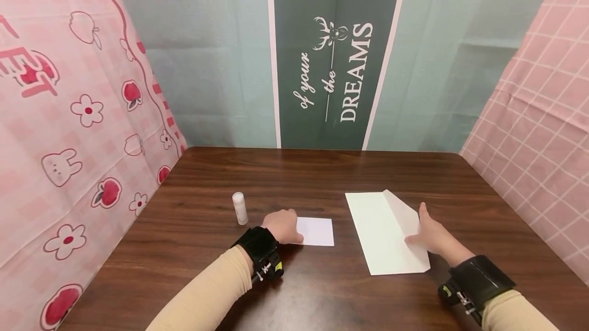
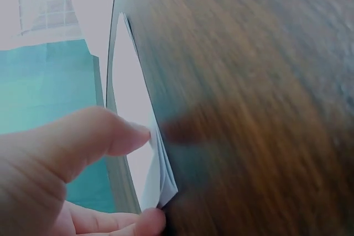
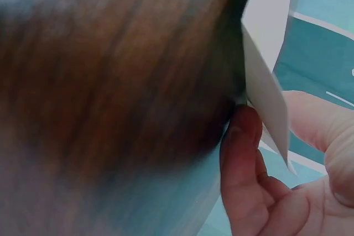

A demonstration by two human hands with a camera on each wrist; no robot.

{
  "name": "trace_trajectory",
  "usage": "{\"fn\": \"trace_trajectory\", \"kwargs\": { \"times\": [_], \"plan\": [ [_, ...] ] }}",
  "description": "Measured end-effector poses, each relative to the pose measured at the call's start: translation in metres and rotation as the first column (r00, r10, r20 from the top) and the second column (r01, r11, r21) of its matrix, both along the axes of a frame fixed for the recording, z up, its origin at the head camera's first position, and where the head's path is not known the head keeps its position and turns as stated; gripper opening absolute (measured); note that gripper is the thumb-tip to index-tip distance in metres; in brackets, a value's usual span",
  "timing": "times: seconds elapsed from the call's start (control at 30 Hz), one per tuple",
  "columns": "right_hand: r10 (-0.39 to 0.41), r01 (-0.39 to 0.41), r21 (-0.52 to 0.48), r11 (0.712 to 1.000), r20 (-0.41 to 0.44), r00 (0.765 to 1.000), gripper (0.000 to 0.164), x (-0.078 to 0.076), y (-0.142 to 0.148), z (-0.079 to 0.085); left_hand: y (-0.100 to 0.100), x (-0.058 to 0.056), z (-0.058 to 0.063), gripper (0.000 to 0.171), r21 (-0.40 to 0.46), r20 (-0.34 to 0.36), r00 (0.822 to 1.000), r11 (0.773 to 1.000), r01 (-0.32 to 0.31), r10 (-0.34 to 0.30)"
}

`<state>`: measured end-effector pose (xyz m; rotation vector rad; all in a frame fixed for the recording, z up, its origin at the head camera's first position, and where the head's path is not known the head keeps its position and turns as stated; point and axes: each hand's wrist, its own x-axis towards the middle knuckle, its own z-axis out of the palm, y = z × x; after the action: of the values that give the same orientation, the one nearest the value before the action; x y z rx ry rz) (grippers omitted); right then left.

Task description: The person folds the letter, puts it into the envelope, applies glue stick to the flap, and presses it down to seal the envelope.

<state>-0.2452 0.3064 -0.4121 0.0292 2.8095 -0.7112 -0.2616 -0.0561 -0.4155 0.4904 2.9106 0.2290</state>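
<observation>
My left hand (image 1: 282, 226) is at the left edge of a small folded paper (image 1: 317, 232) lying on the table. In the left wrist view the thumb presses on its upper face and a fingertip touches its end, where several layers of the folded paper (image 2: 133, 92) show. Over to the right lies a larger white sheet (image 1: 375, 231) with a crease and a raised flap along its right side. My right hand (image 1: 434, 239) holds that flap. The right wrist view has the flap (image 3: 265, 87) between the thumb and a finger.
A white capped tube, like a glue stick (image 1: 240, 208), stands upright left of the small paper. Everything is on a dark wooden table (image 1: 303, 172). Behind it hangs a green printed cloth (image 1: 221, 65), with pink cloths (image 1: 543, 131) at both sides.
</observation>
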Motion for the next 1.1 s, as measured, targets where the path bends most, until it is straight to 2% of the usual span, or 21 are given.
{"fn": "trace_trajectory", "kwargs": {
  "times": [0.13, 0.3, 0.4, 0.53, 0.7, 0.83, 1.1],
  "plan": [
    [0.017, -0.017, -0.006, 1.0, -0.032, 0.999, 0.098, 0.001, 0.0, 0.0, -0.002, 0.0, 0.0, 0.052, 0.045, 0.02, 1.0, 0.999, -0.018, 0.018],
    [0.045, -0.047, -0.028, 0.999, -0.06, 0.997, 0.068, 0.005, -0.001, 0.001, -0.003, 0.001, 0.002, 0.064, 0.096, 0.068, 0.996, 0.994, -0.059, 0.052],
    [0.05, -0.053, -0.051, 0.997, -0.056, 0.997, 0.057, 0.006, -0.001, 0.002, -0.003, 0.002, 0.003, 0.07, 0.119, 0.082, 0.994, 0.99, -0.077, 0.068],
    [0.052, -0.057, -0.084, 0.995, -0.049, 0.997, 0.053, 0.007, -0.001, 0.003, -0.006, 0.003, 0.004, 0.065, 0.161, 0.09, 0.994, 0.985, -0.07, 0.057],
    [0.032, -0.034, -0.194, 0.98, -0.011, 0.999, 0.047, 0.009, -0.002, 0.005, -0.013, 0.006, 0.008, 0.054, 0.218, 0.108, 0.994, 0.975, -0.052, 0.029],
    [0.018, -0.014, -0.286, 0.958, 0.01, 1.0, 0.047, 0.012, -0.002, 0.005, -0.018, 0.008, 0.011, 0.052, 0.234, 0.111, 0.993, 0.971, -0.052, 0.026],
    [0.004, 0.013, -0.445, 0.896, 0.036, 0.999, 0.057, 0.016, -0.003, 0.011, -0.027, 0.01, 0.008, 0.048, 0.235, 0.069, 0.997, 0.97, -0.055, 0.04]
  ]
}}
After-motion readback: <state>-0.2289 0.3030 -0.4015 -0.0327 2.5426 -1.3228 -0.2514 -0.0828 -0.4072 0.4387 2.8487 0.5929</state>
